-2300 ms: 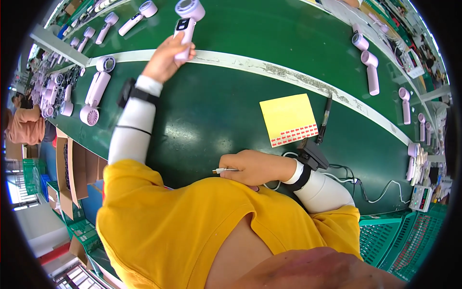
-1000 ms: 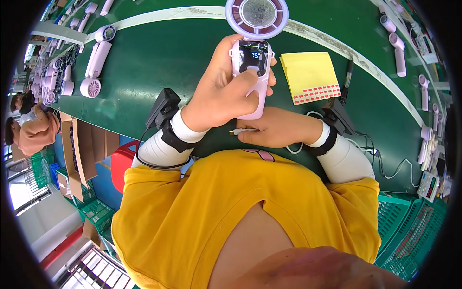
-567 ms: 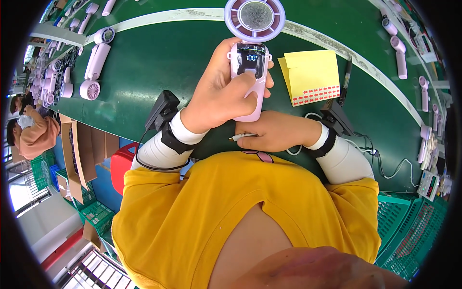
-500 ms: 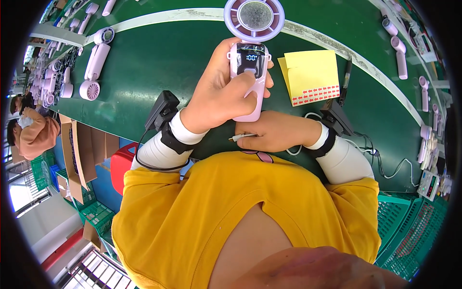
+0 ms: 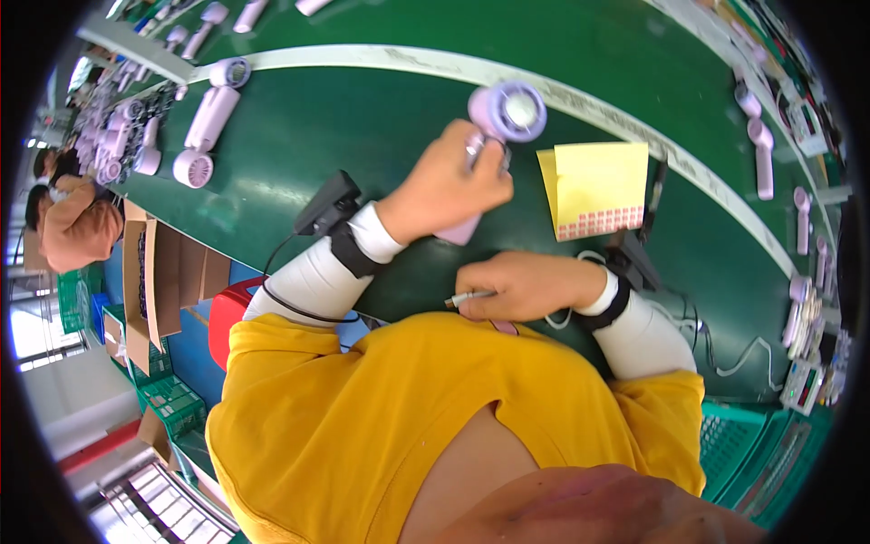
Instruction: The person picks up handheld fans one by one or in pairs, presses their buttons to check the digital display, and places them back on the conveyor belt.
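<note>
My left hand (image 5: 458, 181) is closed around the handle of a pale purple handheld fan (image 5: 509, 111), held above the green table. The fan's round head points to the far right, and the display on its handle is turned out of sight. Nearer my chest, my right hand (image 5: 521, 286) pinches a white cable (image 5: 469, 297), its metal plug sticking out to the left. The plug and the fan are apart. Just beyond my right hand lies a yellow pad (image 5: 601, 186) of sheets with rows of small red stickers.
More purple fans (image 5: 211, 118) lie at the far left, with others (image 5: 761, 159) along the right. A white strip (image 5: 399, 59) crosses the green table (image 5: 299, 118). A black pen (image 5: 654, 195) rests beside the pad. Green baskets (image 5: 734, 444) stand at lower right; another person (image 5: 82, 222) sits at left.
My left hand has turned the fan, so its display no longer faces me and its head has swung right. My right hand still holds the cable. The whole view has shifted slightly.
</note>
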